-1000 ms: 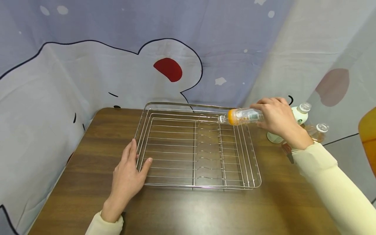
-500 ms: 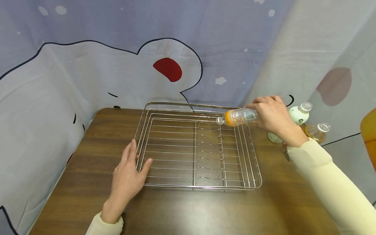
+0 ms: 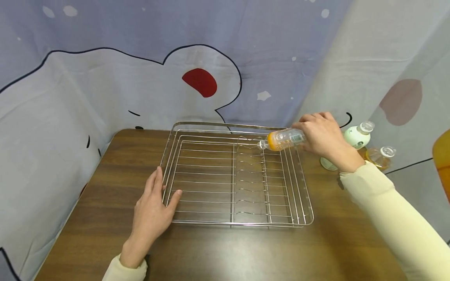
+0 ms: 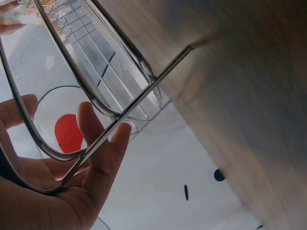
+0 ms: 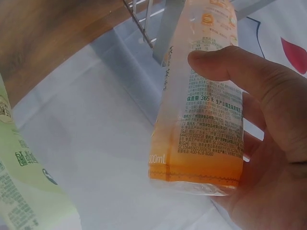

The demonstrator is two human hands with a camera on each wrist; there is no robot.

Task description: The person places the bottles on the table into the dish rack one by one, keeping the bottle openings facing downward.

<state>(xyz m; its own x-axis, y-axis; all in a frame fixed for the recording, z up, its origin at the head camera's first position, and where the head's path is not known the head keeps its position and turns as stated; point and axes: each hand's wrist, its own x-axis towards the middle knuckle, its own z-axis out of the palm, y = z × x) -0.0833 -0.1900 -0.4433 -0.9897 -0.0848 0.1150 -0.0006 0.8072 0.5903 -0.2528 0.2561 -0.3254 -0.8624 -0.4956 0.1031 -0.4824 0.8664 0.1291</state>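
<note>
— Behind the dark wood-grain table (image 3: 225, 249) hung a pale blue cartoon-print curtain (image 3: 140, 78), and on the table sat the stainless-steel wire dish rack (image 3: 236, 176). What did we have in hand?

— Our right hand (image 3: 321, 136) was wrapped round the base end of a clear plastic bottle with an orange label and orange drink inside (image 3: 284, 139). The bottle lay nearly level in the air, its neck pointing over the rack's far right corner; in the right wrist view the thumb (image 5: 225, 64) pressed across the printed label.

— And the other hand?

— Our left hand (image 3: 154, 208) rested flat, fingers straight, against the rack's left rim, with one fingertip over the wire (image 4: 103, 139). It gripped nothing.

— Where did we see trouble?

— We judged the hold lopsided: gripped at one end only, the bottle could tip or slide out and clatter onto the wires. The gaps between the bars looked wide enough for a round bottle to roll or settle crooked. Our sleeve (image 3: 386, 203) also passed near the white-and-green bottle (image 3: 351, 144) and the amber bottle (image 3: 377, 157) standing just beside the rack, so a careless elbow might knock them over.
</note>
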